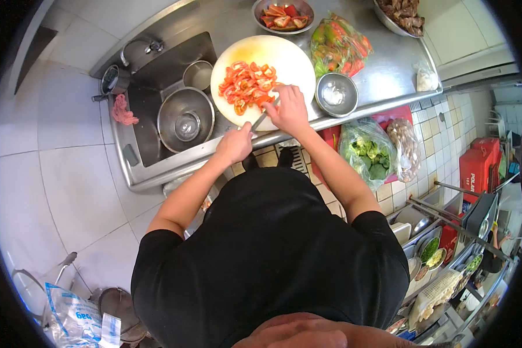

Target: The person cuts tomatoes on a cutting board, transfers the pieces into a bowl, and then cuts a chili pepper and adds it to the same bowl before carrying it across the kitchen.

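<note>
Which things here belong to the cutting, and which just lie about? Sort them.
In the job:
- knife
- white board
- red slices
- probably the bowl of red chunks

Seemingly lying about:
- pink cloth
- bag of green vegetables
- red box

Your chopping board (293, 61) lies on the table (395, 64), cut pieces (246, 84) on it; left of the board you have the sink (142, 98), right of it the vegetable bag (339, 46) and near bowl (337, 95), beyond it the far bowl (283, 16).
</note>
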{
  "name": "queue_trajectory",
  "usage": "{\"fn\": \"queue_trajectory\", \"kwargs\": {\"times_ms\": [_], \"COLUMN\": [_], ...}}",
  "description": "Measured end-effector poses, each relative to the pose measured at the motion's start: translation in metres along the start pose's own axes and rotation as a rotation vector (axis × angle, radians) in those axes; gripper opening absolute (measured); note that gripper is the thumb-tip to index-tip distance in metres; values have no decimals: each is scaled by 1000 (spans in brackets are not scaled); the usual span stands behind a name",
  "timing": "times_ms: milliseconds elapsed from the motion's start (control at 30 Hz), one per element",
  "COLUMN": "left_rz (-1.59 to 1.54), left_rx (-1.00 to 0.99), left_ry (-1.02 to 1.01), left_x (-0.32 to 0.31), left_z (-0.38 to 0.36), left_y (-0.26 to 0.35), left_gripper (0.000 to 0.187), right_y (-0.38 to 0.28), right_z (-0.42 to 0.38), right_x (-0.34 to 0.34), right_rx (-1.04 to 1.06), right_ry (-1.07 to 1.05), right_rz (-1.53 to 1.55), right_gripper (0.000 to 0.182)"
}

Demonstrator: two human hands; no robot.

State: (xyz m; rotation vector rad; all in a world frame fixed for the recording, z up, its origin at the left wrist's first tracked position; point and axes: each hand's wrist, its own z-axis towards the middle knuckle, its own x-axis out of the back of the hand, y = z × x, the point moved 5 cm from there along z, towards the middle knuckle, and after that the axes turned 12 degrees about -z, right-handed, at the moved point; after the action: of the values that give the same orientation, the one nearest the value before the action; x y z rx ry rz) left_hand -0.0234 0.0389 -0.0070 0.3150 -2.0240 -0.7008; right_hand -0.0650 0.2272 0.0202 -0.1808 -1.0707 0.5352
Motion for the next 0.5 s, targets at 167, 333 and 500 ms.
{"fn": "queue_trajectory", "kwargs": {"times_ms": [167,333,500], "left_rz": [-18,-27,-12], "left_rx": [-54,52,132], "left_ry": [-128,-143,-95], "left_x": [-35,-26,7], "left_z": [-2,9,23], "left_y": [4,-16,-34], "left_gripper": [27,29,30], "right_y": [1,2,1], "right_z": [19,40,48], "right_x": [-68,-55,-13], "right_rx": [-145,-184,-181], "right_ry": [-507,-472,-309], "right_rz": [-373,-125,212], "right_gripper": [79,66,48]}}
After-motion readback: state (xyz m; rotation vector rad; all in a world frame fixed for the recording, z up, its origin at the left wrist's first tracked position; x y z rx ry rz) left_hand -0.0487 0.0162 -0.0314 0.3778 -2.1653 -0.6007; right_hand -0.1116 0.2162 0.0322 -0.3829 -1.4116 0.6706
